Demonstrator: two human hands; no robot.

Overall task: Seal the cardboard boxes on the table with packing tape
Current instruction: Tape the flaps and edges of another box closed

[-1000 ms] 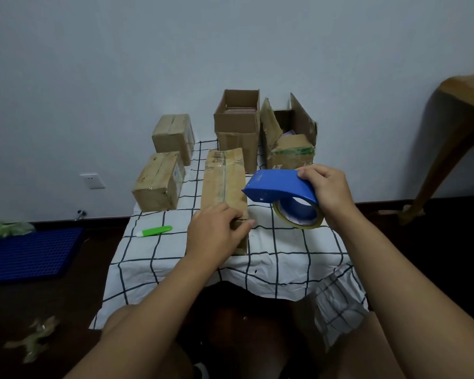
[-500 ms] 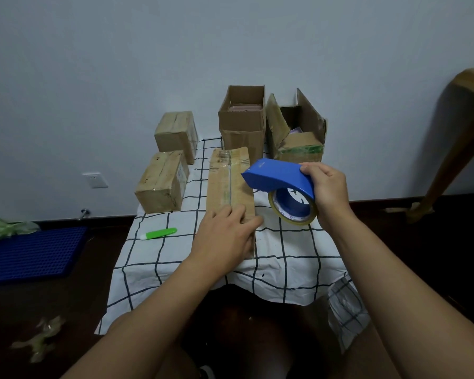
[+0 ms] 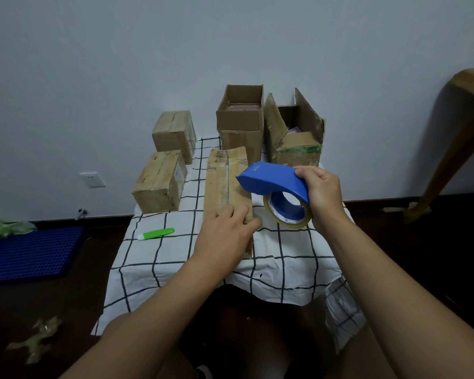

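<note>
Long flat cardboard box (image 3: 226, 187) lies near the middle of the tabletop (image 3: 285, 247), its near end close to the front edge. Long axis runs front edge to back edge, far end pointing at the wall; a glossy tape strip already runs down its centre seam along that same axis. Left hand (image 3: 227, 233) rests on the box's near end, fingers (image 3: 241, 216) lying fairly straight and close together on the top face, pressing it down rather than gripping. Right hand (image 3: 322, 192) holds the blue tape dispenser (image 3: 271, 179) just right of the box and lifted off the cloth, fingers curled round the rear of its shell; nose points left toward the seam, clear roll (image 3: 288, 212) hanging below. Judgement: this is the moment between passes on this box, dispenser not in contact. To do it well, keep the left palm flat so the light box cannot slide, set the nose down square on the seam, and draw along the long axis in one steady pull, tape overhanging the end. Two sealed boxes (image 3: 160, 181) stand toward the left edge; two open boxes (image 3: 240, 119) stand at the back edge, flaps up, not yet taped. A green cutter (image 3: 156, 233) lies near the front left.
</note>
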